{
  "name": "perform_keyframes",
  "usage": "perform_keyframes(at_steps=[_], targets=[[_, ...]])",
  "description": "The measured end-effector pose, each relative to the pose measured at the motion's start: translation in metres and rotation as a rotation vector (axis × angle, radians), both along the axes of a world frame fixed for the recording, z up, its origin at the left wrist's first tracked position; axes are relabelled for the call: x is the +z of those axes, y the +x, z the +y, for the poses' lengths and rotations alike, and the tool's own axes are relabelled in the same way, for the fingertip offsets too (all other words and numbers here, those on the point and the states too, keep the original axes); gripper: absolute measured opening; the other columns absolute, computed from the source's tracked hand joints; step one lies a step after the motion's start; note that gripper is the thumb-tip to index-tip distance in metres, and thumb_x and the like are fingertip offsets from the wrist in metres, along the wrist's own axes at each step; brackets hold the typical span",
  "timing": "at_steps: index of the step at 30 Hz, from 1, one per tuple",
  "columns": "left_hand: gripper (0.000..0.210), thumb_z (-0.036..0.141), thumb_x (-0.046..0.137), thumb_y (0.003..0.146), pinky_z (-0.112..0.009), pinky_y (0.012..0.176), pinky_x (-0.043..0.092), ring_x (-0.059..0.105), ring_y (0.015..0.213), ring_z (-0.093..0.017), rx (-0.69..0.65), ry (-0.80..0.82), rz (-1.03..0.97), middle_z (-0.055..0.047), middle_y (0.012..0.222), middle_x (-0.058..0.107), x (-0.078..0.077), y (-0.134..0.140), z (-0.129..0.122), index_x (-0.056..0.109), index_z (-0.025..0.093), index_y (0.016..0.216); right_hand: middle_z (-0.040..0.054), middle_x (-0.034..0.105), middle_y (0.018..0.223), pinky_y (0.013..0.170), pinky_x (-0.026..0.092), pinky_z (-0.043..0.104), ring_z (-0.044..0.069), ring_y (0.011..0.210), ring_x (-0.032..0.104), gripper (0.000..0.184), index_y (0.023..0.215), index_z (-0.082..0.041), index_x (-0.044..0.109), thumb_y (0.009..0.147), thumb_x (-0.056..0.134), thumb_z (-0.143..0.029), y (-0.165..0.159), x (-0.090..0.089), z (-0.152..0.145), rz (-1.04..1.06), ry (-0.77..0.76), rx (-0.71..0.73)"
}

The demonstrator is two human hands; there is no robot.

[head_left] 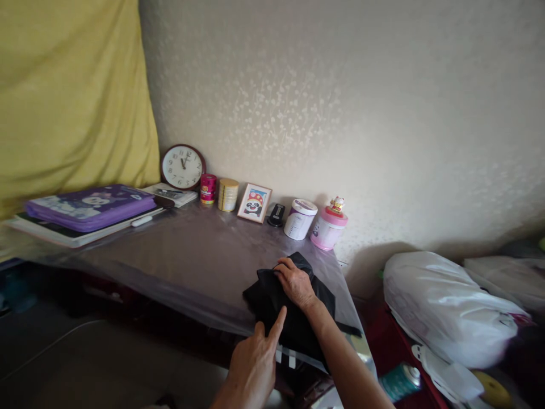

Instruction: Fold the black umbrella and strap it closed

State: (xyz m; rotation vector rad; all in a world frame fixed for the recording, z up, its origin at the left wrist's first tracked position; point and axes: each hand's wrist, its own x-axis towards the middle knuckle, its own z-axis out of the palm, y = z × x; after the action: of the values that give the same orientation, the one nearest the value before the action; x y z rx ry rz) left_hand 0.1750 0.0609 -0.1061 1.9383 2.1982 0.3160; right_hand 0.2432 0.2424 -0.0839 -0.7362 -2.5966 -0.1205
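A crumpled piece of black cloth (293, 326) lies at the right end of the table, part of it draping over the front edge. My right hand (296, 284) is on top of it, fingers bent and pressed together on a fold. Lower down, my left hand (255, 355) is at the cloth's near-left edge. Its thumb stretches onto the fabric, and the other fingers curl down around the edge, their tips hidden.
Along the wall stand a clock (183, 166), a pink tin (208, 189), a yellow tin (228, 195), a panda picture (254, 203), a white tub (300, 220) and a pink-lidded tub (328, 228). A purple folder (91, 206) lies left; a white bag (447, 301) sits right.
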Motion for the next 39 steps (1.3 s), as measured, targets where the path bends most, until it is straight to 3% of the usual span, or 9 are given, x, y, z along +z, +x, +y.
perform_keyframes(at_steps=[5, 11, 16, 21, 25, 30, 33, 36, 39], targets=[[0.077, 0.002, 0.036, 0.077, -0.024, 0.062, 0.046, 0.065, 0.074, -0.018, 0.015, -0.030, -0.045, -0.010, 0.100, 0.060, 0.006, 0.001, -0.001, 0.003, 0.028, 0.141, 0.0038, 0.054, 0.116, 0.074, 0.052, 0.024, 0.014, 0.091, 0.061, 0.019, 0.100, -0.025, 0.057, 0.088, 0.042, -0.022, -0.001, 0.001, -0.001, 0.001, -0.001, -0.002], [0.066, 0.010, 0.036, 0.082, -0.024, 0.063, 0.045, 0.064, 0.077, -0.019, 0.032, 0.013, -0.093, -0.011, 0.101, 0.060, 0.000, 0.000, 0.001, 0.010, 0.019, 0.142, 0.0054, 0.054, 0.119, 0.078, 0.052, 0.027, 0.017, 0.097, 0.060, 0.026, 0.114, -0.025, 0.050, 0.088, 0.045, -0.026, -0.004, 0.003, -0.005, 0.046, -0.011, -0.008], [0.058, 0.012, 0.032, 0.085, -0.025, 0.065, 0.045, 0.064, 0.079, -0.019, 0.031, 0.029, -0.115, -0.012, 0.101, 0.060, -0.006, 0.000, 0.001, 0.017, 0.016, 0.141, 0.0053, 0.058, 0.109, 0.079, 0.051, 0.027, 0.015, 0.092, 0.061, 0.020, 0.102, -0.023, 0.057, 0.090, 0.041, -0.028, -0.004, 0.007, -0.006, 0.070, -0.037, 0.036], [0.058, 0.013, 0.032, 0.086, -0.026, 0.066, 0.044, 0.064, 0.079, -0.019, 0.027, 0.010, -0.142, -0.012, 0.101, 0.060, -0.006, 0.001, 0.003, 0.015, 0.015, 0.141, 0.0065, 0.060, 0.108, 0.085, 0.049, 0.029, 0.015, 0.096, 0.059, 0.025, 0.098, -0.021, 0.060, 0.092, 0.036, -0.026, 0.015, 0.010, -0.021, 0.153, -0.088, 0.157], [0.057, 0.013, 0.030, 0.086, -0.027, 0.067, 0.045, 0.063, 0.079, -0.020, 0.024, 0.022, -0.135, -0.013, 0.100, 0.060, -0.009, 0.002, 0.003, 0.015, 0.014, 0.141, 0.0064, 0.064, 0.104, 0.093, 0.044, 0.038, 0.018, 0.102, 0.058, 0.024, 0.098, -0.022, 0.062, 0.091, 0.039, -0.025, 0.040, 0.002, -0.023, 0.179, -0.066, 0.174], [0.057, 0.014, 0.031, 0.086, -0.026, 0.068, 0.044, 0.063, 0.079, -0.019, 0.027, 0.017, -0.125, -0.012, 0.100, 0.060, -0.011, 0.001, 0.003, 0.014, 0.015, 0.141, 0.0082, 0.060, 0.117, 0.097, 0.039, 0.044, 0.020, 0.113, 0.051, 0.028, 0.106, -0.021, 0.060, 0.092, 0.037, -0.026, 0.049, -0.011, 0.019, 0.140, -0.020, 0.082], [0.059, 0.016, 0.032, 0.086, -0.026, 0.068, 0.044, 0.063, 0.081, -0.020, 0.019, -0.002, -0.140, -0.013, 0.102, 0.060, -0.009, 0.000, 0.004, 0.013, 0.015, 0.142, 0.0086, 0.059, 0.120, 0.096, 0.040, 0.044, 0.022, 0.113, 0.052, 0.030, 0.111, -0.020, 0.059, 0.091, 0.037, -0.027, 0.045, -0.009, 0.045, 0.105, -0.017, -0.131], [0.058, 0.016, 0.031, 0.086, -0.027, 0.069, 0.044, 0.063, 0.083, -0.021, 0.013, -0.022, -0.158, -0.013, 0.103, 0.059, -0.005, -0.001, 0.005, 0.012, 0.013, 0.142, 0.0108, 0.057, 0.122, 0.097, 0.039, 0.043, 0.023, 0.111, 0.053, 0.031, 0.112, -0.018, 0.059, 0.091, 0.038, -0.028, 0.040, -0.002, 0.048, 0.148, 0.018, -0.291], [0.058, 0.016, 0.030, 0.086, -0.029, 0.070, 0.045, 0.062, 0.084, -0.022, -0.003, -0.029, -0.177, -0.015, 0.104, 0.058, -0.004, -0.001, 0.005, 0.012, 0.011, 0.141, 0.0081, 0.059, 0.120, 0.098, 0.039, 0.038, 0.019, 0.111, 0.053, 0.031, 0.110, -0.020, 0.060, 0.091, 0.037, -0.028, 0.033, 0.002, 0.034, 0.121, -0.003, -0.057]])
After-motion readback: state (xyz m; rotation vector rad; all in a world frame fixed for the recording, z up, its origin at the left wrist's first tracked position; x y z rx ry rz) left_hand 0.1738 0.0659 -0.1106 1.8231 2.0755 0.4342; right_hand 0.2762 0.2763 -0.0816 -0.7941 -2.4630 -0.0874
